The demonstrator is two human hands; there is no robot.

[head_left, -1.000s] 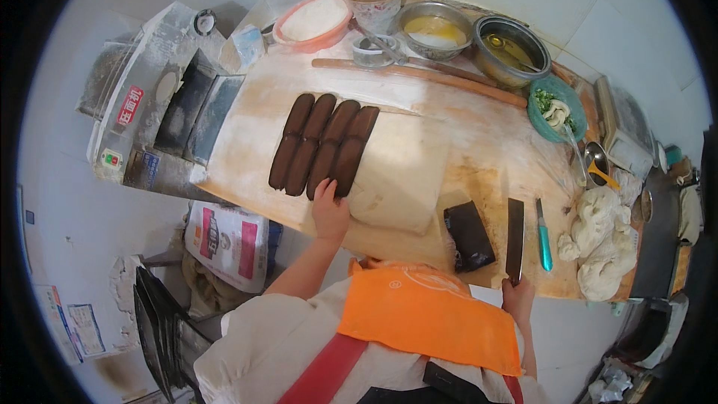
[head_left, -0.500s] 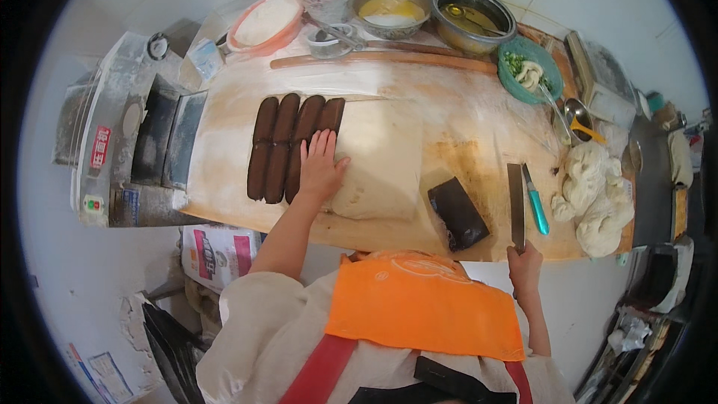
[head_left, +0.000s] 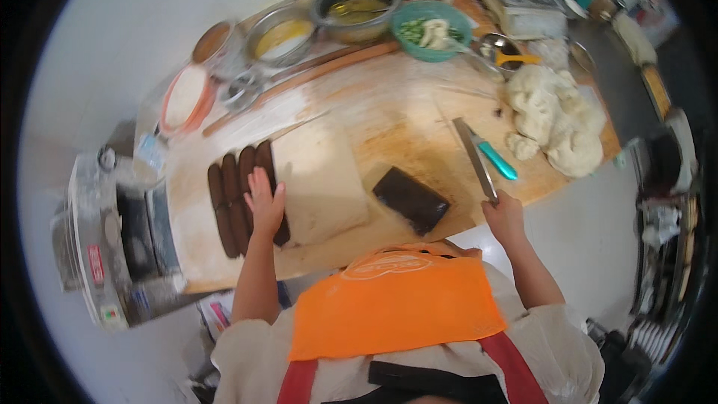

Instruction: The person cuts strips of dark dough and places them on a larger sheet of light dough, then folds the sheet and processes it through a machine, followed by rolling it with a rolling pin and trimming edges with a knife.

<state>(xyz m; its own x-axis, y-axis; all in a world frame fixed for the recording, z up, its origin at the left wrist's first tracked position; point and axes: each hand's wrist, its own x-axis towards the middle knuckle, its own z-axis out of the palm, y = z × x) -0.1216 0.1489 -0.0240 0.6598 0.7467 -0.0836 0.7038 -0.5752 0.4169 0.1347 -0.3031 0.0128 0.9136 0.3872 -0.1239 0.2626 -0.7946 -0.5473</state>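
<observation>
My left hand (head_left: 263, 206) lies with fingers spread on the dark brown oblong strips (head_left: 223, 206), which are grouped in rows on the board at the left. Beside them is a pale rolled-out dough sheet (head_left: 321, 179). A dark wrapped block (head_left: 411, 200) sits right of the sheet. My right hand (head_left: 502, 217) grips a long flat-bladed knife (head_left: 473, 155) at the board's front right. A smaller teal-handled knife (head_left: 497, 161) lies beside that blade.
A floury machine (head_left: 105, 239) adjoins the board (head_left: 404, 127) at left. Bowls of flour (head_left: 183, 105), liquid (head_left: 283, 39) and greens (head_left: 411, 30) line the back with wooden rolling pins (head_left: 314, 73). Dough lumps (head_left: 568, 142) lie at the right; a dark counter (head_left: 628, 90) stands beyond.
My left hand has moved up onto the brown strips with its fingers spreading. The view has swung rightward. The knife stays in my right hand, its blade now angled more to the left.
</observation>
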